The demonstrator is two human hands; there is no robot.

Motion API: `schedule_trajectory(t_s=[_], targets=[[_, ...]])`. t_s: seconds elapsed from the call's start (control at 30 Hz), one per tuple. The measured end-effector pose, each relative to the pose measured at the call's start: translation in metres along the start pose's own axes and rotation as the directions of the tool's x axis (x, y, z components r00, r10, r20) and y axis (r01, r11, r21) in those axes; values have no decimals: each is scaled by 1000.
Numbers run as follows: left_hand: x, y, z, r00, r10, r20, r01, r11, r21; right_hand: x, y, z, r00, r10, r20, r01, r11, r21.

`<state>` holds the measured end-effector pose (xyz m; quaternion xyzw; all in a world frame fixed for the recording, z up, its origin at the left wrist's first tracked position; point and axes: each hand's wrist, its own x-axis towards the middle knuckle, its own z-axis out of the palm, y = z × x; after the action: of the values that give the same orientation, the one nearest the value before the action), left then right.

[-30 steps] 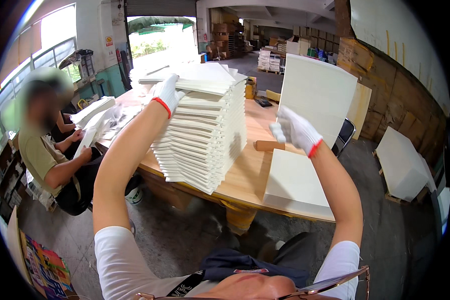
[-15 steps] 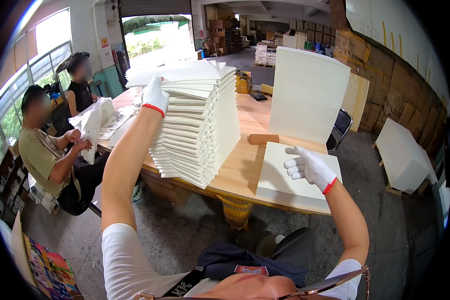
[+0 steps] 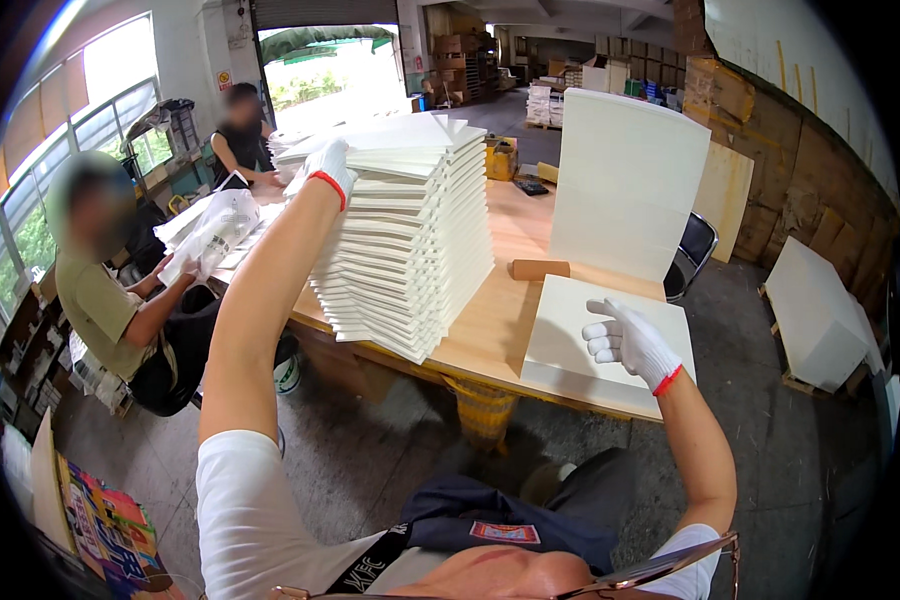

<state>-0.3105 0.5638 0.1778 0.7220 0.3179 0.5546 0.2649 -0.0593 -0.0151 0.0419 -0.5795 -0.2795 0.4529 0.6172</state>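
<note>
The tall stack of white sheets (image 3: 400, 240) stands at my eleven o'clock on the wooden table (image 3: 500, 315), its layers fanned in uneven, wavy edges and its top sheets lying slightly askew. My left hand (image 3: 328, 165), in a white glove with a red cuff, is up at the stack's top, on its nine o'clock side. Its fingertips are hidden from me, so I cannot tell whether they close on any sheets.

My right hand (image 3: 632, 345), gloved the same way, is at one o'clock, open and holding nothing, thumb spread from the fingers. It is over the low white block (image 3: 553, 335) at the table's near edge; I cannot tell whether it touches the top.

At twelve o'clock, just beyond that block, lies a brown cylinder (image 3: 541, 270). Behind it, between twelve and one, a tall white block (image 3: 630, 180) stands upright, with a dark chair (image 3: 695, 250) just past its right side. Farther off at twelve are a small dark device (image 3: 532, 186) and a yellow box (image 3: 501, 160).

At ten o'clock a seated co-worker (image 3: 100, 310) handles a whitish, crumpled bundle (image 3: 220, 235); another person (image 3: 240, 145) is at eleven. At two, a white pile (image 3: 810, 310) sits on a pallet.
</note>
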Motion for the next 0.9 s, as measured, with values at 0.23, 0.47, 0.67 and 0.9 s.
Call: schedule_trajectory(t_s=[0.23, 0.47, 0.67, 0.9], targets=[[-117, 124, -12, 793, -424, 438, 482, -3, -876, -28, 28, -43, 993, 66, -103, -64, 998, 18], [-324, 158, 55, 980, 119, 160, 112, 331, -937, -96, 67, -159, 910, -80, -407, 169, 967, 188], [-443, 166, 215, 360, 445, 820, -262, 892, -369, -124, 111, -187, 591, -221, -776, 77, 973, -218], [-493, 222, 326, 33, 517, 855, -672, 645, -364, -129, 130, -202, 608, -294, -737, -352, 732, -583]])
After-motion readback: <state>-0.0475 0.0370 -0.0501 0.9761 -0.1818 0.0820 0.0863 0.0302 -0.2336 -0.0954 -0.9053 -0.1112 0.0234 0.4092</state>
